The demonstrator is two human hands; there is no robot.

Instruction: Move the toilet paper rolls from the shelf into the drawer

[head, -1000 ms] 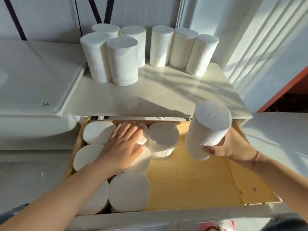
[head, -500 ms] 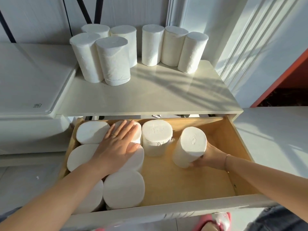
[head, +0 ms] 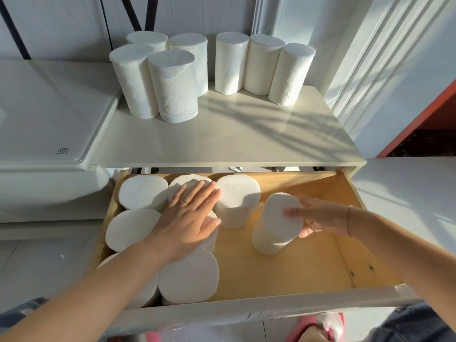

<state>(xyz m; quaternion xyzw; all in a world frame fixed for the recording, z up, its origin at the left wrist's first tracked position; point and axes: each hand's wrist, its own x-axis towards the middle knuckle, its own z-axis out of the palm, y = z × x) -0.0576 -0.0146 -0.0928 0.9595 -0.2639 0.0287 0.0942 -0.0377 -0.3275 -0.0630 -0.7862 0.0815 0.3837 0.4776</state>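
Right hand (head: 320, 219) grips a tilted roll (head: 276, 224) standing on the drawer (head: 283, 267) floor, apparently apart from its neighbours, while left hand (head: 187, 218) lies open, flat on packed rolls (head: 138, 228).

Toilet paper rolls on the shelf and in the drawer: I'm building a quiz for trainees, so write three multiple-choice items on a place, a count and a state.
1. Where does the left hand rest?
A. on white rolls in the wooden drawer
B. on the shelf

2. How many white toilet paper rolls stand on the cream shelf?
A. four
B. seven

3. The white roll at the right hand is:
A. tilted
B. lying flat

Answers: A, palm on roll tops; B, four left, three right; A, its top leans rightward.
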